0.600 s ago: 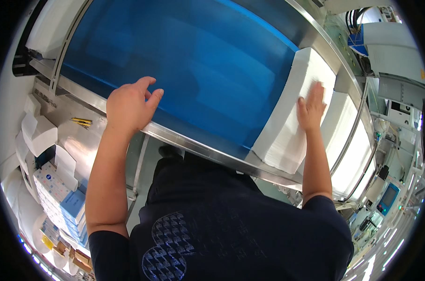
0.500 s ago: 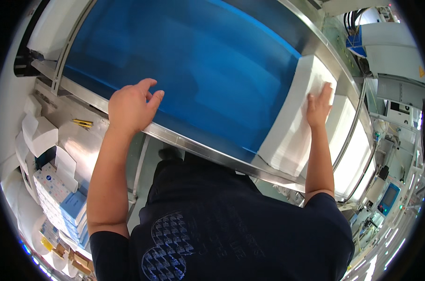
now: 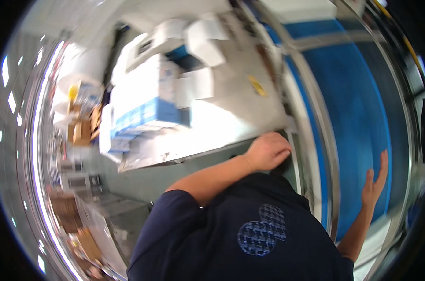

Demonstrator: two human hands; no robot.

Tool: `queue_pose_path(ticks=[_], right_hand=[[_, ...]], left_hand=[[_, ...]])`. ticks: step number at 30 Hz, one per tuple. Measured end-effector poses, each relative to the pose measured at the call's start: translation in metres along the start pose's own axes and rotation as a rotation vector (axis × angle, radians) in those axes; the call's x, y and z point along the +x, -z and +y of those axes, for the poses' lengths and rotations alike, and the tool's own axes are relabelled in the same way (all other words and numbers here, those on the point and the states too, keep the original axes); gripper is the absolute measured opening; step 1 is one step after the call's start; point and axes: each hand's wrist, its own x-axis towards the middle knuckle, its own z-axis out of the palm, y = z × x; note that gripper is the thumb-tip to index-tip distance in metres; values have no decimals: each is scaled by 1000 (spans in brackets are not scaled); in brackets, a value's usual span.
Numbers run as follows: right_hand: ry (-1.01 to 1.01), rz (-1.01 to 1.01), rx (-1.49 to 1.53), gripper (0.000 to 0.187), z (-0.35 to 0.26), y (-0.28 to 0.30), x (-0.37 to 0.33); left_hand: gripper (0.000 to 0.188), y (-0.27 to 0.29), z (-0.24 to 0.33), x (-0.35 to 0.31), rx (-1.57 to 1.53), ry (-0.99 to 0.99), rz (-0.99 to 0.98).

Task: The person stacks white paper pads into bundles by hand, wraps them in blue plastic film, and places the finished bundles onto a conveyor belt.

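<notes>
My left hand [image 3: 268, 151] is loosely curled close to my body, between the steel worktable [image 3: 254, 117] and the blue conveyor belt [image 3: 362, 117]. Nothing shows in it, though its fingertips are partly hidden. Farther right, my right hand [image 3: 374, 183] is held over the belt with fingers stretched out, holding nothing. Behind that forearm, part of a white stack [image 3: 378, 240] shows at the belt's near end. On the worktable lie a yellow utility knife [image 3: 258, 86] and a pile of white and blue boxes [image 3: 142, 105].
The conveyor's metal rail [image 3: 322, 117] runs along my right side. White folded sheets [image 3: 205, 44] lie behind the boxes. Brown cartons [image 3: 80, 132] and large white rolls [image 3: 83, 68] stand to the left. A second grey table [image 3: 107, 215] is at lower left.
The view has swung left toward the worktable. My right hand has come off the white stack. My left hand has left the conveyor's edge, drawn in near my body, and its fingers have curled.
</notes>
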Motion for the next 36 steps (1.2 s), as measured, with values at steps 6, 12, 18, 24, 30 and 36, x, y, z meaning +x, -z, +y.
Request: queue_pose_path(ticks=[6, 12, 18, 24, 30, 36], right_hand=[[217, -549, 442, 37, -185, -128, 1], [496, -978, 597, 31, -383, -285, -36], [943, -640, 366, 28, -483, -381, -46], [793, -1000, 324, 30, -507, -394, -66], [717, -1204, 233, 31, -492, -391, -89], [664, -1259, 123, 32, -478, -383, -91]], left_hand=[[10, 73, -37, -122, 47, 282, 203], [11, 168, -75, -251, 91, 554, 479], [15, 217, -98, -370, -94, 895, 782], [16, 304, -126, -467, 472, 967, 1290], [13, 384, -149, -559, 706, 1035, 1519], [10, 433, -152, -584, 1026, 1022, 1606]])
